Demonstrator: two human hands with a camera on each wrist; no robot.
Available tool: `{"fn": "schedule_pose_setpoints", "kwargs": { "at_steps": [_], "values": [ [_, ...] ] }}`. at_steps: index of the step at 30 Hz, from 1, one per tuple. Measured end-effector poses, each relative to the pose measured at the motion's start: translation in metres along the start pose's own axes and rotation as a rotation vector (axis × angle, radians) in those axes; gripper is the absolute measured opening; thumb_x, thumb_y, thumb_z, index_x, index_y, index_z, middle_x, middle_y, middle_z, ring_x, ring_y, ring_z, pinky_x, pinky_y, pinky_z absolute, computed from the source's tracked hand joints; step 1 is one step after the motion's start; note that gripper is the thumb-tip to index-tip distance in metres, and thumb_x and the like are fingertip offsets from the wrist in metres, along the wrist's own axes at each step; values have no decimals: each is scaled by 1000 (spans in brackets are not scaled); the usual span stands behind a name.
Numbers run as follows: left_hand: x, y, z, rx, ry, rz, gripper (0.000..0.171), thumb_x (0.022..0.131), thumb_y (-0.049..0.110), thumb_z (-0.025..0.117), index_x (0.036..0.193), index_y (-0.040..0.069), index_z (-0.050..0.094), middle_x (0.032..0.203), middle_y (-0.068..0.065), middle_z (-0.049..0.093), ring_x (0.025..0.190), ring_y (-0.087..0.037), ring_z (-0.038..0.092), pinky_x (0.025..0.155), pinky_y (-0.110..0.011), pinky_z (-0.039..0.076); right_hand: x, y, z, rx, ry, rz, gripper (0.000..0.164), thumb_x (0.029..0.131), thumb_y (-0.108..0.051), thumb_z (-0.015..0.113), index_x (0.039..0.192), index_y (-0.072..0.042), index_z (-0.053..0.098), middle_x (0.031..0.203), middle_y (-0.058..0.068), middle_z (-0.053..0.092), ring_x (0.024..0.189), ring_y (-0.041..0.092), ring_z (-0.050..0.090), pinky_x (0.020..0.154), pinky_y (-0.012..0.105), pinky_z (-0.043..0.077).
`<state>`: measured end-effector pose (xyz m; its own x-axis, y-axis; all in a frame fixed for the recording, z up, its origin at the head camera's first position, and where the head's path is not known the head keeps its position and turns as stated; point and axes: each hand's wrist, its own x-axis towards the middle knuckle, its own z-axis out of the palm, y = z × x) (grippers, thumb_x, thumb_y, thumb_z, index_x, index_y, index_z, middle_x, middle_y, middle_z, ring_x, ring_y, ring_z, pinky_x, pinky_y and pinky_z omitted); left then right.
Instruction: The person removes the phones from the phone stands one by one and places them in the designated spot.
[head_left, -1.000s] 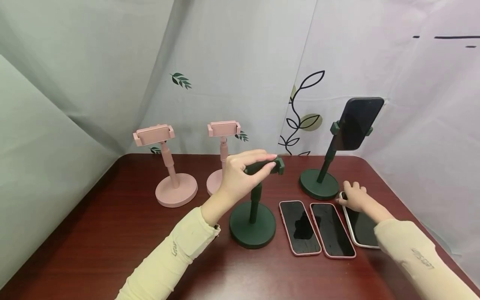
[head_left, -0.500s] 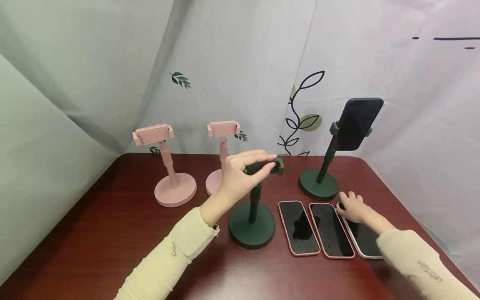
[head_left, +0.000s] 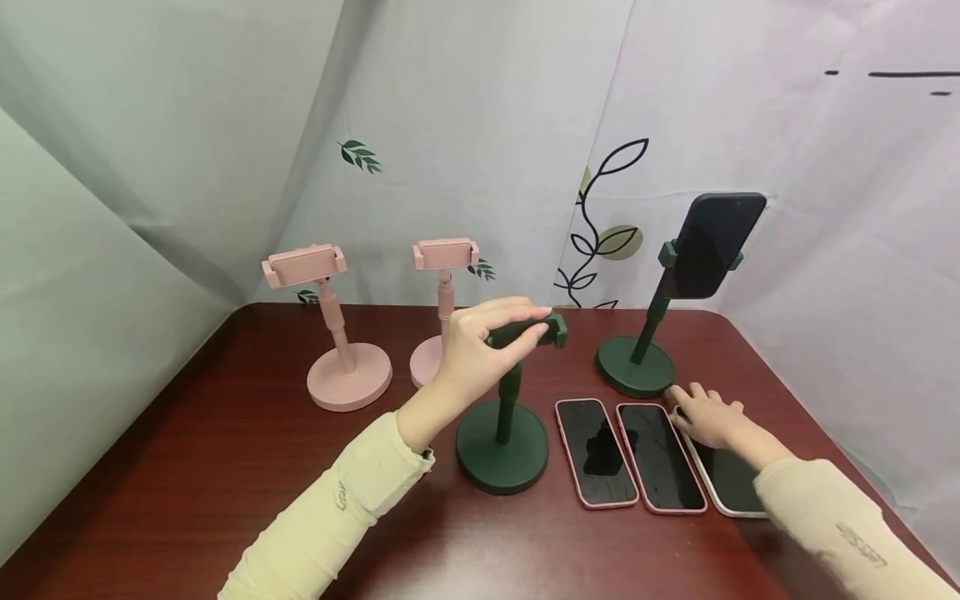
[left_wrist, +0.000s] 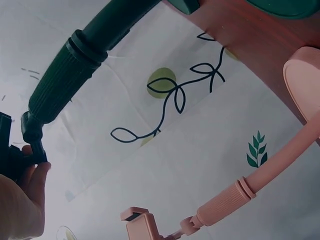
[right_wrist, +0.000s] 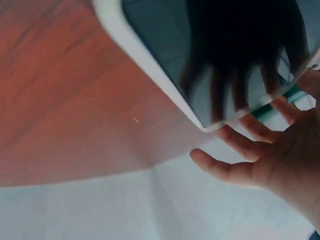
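My left hand (head_left: pixel 476 346) grips the clamp head (head_left: pixel 557 331) of a dark green phone stand (head_left: pixel 504 454), thumb and fingers curled round it; the left wrist view shows the stand's ribbed stem (left_wrist: pixel 60 82) beside the hand. Over at the right, my right hand (head_left: pixel 707 418) lies across the far end of a white-edged phone (head_left: pixel 729 485), which is flat on the table, screen up. In the right wrist view, the fingers (right_wrist: pixel 240 142) are spread and loosely bent at the phone's end edge. Two pink-edged phones (head_left: pixel 596 454) (head_left: pixel 662 458) lie alongside.
Behind stands another green stand (head_left: pixel 636 367) with a dark phone (head_left: pixel 715 246) clamped in it. Two pink phone stands (head_left: pixel 349 379) (head_left: pixel 446 254) stand at the back left. A pale curtain (head_left: pixel 480 125) hangs behind the brown table (head_left: pixel 225 467).
The white-edged phone has slid toward me, its far end now nearer the pink-edged phones' far ends. My right hand has shifted slightly nearer and its fingers have loosened. My left hand stays put.
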<state>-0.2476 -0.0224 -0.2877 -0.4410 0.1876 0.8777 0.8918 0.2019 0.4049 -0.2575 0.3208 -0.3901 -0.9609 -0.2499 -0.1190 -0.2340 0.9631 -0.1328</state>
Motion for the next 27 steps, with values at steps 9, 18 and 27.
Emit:
{"fn": "schedule_pose_setpoints", "kwargs": {
  "at_steps": [9,18,27],
  "values": [
    [-10,-2,-7,-78,-58,-44,47,77,1,74,122,2,60,118,-13,64,107,-20,64,83,-27,54,-15,-59,-20,-250,436,-159,41,88,-17,64,127,-12,52,115,20,54,110,42,50,69,58,43],
    [-50,-11,-8,9,-142,-345,76,80,12,75,144,17,34,125,-9,61,108,-21,62,92,-40,50,-39,-119,-28,-194,563,-293,39,88,-18,62,126,-16,55,115,13,58,109,33,53,74,52,47],
    [-76,-19,-3,108,-317,-585,35,79,25,76,109,11,65,97,-4,71,83,-17,68,72,-28,55,-50,-149,-32,-71,657,-504,33,84,-10,63,117,-11,60,106,4,60,102,24,57,76,44,49]
  ]
}}
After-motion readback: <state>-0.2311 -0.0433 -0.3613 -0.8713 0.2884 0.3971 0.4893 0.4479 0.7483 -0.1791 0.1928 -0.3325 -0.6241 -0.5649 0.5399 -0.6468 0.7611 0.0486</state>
